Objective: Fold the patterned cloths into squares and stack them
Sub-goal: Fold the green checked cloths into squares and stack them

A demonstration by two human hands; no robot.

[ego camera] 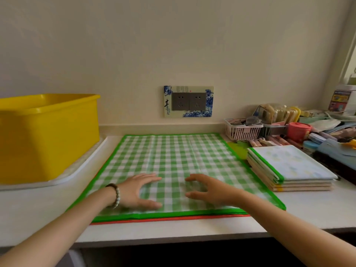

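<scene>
A green-and-white checked cloth (173, 157) with a bright green border lies spread flat on the white counter. A red-edged cloth (169, 219) peeks out beneath its near edge. My left hand (137, 190), with a bead bracelet on the wrist, rests on the cloth's near part, fingers spread and thumb apart. My right hand (209, 191) lies just to its right on the same cloth, fingers relaxed and spread. Neither hand grips anything. To the right sits a stack of folded cloths (289, 168), the top one pale with a green edge.
A yellow plastic tub (48, 135) stands on a white tray (81, 168) at the left. A pink basket (241, 131), a red cup (298, 131) and assorted clutter crowd the back right. A wall socket plate (188, 101) is behind. The counter's front edge (173, 240) is near.
</scene>
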